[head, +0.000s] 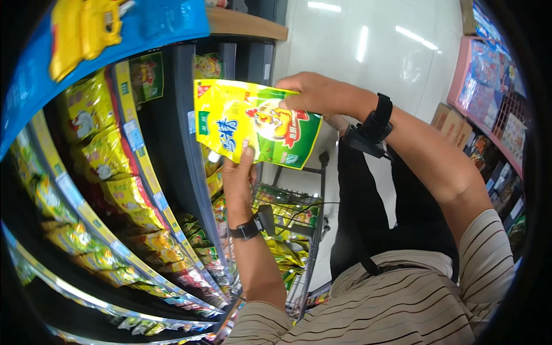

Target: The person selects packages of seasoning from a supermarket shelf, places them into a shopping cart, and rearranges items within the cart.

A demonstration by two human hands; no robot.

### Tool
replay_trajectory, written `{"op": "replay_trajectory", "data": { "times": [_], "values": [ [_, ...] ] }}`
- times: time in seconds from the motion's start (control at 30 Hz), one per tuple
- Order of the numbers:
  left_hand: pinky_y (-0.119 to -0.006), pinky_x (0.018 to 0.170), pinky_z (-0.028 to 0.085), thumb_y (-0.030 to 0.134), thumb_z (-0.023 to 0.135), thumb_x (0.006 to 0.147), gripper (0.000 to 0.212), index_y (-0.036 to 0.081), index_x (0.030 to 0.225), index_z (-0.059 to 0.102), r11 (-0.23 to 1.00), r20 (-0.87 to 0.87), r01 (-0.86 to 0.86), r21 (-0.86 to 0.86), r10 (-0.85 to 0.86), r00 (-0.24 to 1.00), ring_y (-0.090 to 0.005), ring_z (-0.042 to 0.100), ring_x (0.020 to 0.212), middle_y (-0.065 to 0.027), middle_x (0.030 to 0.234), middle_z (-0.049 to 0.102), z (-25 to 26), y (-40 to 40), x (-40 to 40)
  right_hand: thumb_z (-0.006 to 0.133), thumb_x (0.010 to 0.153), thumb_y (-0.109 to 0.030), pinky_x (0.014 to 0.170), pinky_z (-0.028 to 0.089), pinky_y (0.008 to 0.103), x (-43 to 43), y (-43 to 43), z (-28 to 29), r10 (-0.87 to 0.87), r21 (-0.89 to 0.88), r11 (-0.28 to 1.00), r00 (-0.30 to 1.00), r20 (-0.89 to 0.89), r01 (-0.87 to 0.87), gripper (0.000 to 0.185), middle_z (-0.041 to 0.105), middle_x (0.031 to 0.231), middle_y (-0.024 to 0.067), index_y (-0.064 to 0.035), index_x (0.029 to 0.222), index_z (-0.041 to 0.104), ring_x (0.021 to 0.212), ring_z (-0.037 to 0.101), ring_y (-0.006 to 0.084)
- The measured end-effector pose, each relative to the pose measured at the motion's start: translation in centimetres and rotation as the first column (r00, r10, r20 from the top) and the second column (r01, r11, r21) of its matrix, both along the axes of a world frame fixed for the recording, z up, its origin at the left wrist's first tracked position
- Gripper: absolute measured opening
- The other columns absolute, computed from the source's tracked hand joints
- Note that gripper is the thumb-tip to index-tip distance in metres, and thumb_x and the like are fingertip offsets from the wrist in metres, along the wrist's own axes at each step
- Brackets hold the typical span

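A yellow and green plastic pouch of seasoning [224, 116], printed with a cartoon chicken, is held out flat between both hands, its printed face towards me. My left hand [241, 172] grips its lower edge, with the thumb on the front. At the pouch's upper right edge, my right hand [310, 92] has its thumb over the front and its fingers mostly behind. Below the pouch stands a wire shopping cart [317, 241] with many yellow and green packets [286, 254] in it. Both wrists wear black straps with small devices.
Curved-looking shelves [142, 151] on the left hold rows of yellow packets [105, 155] behind price strips. A yellow plastic item [86, 34] lies on a blue surface [168, 21] at upper left. A cardboard box [450, 125] and a pink display rack [465, 95] stand at right.
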State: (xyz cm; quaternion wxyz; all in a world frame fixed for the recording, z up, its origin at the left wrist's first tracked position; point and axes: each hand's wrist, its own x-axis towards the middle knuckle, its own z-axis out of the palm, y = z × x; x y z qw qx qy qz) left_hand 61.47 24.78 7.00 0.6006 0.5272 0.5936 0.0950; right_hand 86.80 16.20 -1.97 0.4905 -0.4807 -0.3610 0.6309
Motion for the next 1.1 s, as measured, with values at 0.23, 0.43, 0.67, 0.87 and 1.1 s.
{"op": "replay_trajectory", "data": {
  "times": [0.23,0.43,0.67,0.87,1.1],
  "values": [
    [-0.018,0.046,0.035,0.025,0.062,0.099,0.026,0.007,0.117,0.057,0.984,0.145,-0.026,0.177,0.0,0.989,-0.0034,0.044,0.052,0.0017,0.088,0.063,-3.1,7.3,1.0,0.06,0.088,-0.027,0.075,0.053,0.0404,-1.6,7.6,-5.1,-0.23,0.127,0.97,0.958,0.174,0.21,0.033,0.069,0.097,0.0198,-0.0025,0.108,0.066,0.085,0.069,0.0316],
    [-0.02,0.051,0.04,0.028,0.061,0.1,0.029,0.006,0.118,0.056,0.95,0.159,-0.037,0.31,-0.013,0.987,-0.0062,0.051,0.058,0.0002,0.089,0.063,-4.6,13.8,0.9,0.059,0.088,-0.028,0.083,0.052,0.0411,-3.4,13.6,-6.7,-0.379,0.169,0.921,0.91,0.167,0.352,0.038,0.068,0.102,0.0245,0.0006,0.112,0.065,0.093,0.067,0.0364],
    [-0.021,0.06,0.049,0.029,0.062,0.1,0.029,0.006,0.118,0.058,0.917,0.26,-0.107,0.385,0.004,0.966,-0.007,0.058,0.07,-0.0005,0.094,0.066,-4.8,21.6,-0.1,0.062,0.085,-0.028,0.091,0.053,0.0407,-4.7,22.5,-5.5,-0.563,0.279,0.822,0.784,0.262,0.497,0.045,0.066,0.112,0.027,0.0039,0.117,0.063,0.104,0.066,0.038],
    [-0.023,0.067,0.058,0.028,0.063,0.098,0.032,0.004,0.119,0.058,0.912,0.229,-0.119,0.392,0.029,0.973,-0.0085,0.063,0.073,-0.0036,0.095,0.067,-5.7,25.0,-0.9,0.062,0.084,-0.026,0.091,0.053,0.0408,-5.1,25.8,-6.9,-0.559,0.281,0.826,0.774,0.298,0.488,0.045,0.067,0.11,0.0267,0.0024,0.119,0.062,0.106,0.066,0.0379],
    [-0.026,0.072,0.058,0.029,0.063,0.099,0.038,0.003,0.125,0.054,0.887,0.263,-0.127,0.445,0.007,0.965,-0.0109,0.064,0.075,-0.006,0.099,0.067,-6.8,25.3,-0.9,0.059,0.085,-0.025,0.089,0.052,0.0431,-5.5,26.2,-8.8,-0.559,0.388,0.805,0.794,0.238,0.45,0.043,0.068,0.108,0.0252,-0.0017,0.121,0.062,0.103,0.066,0.0384]
  ]
}}
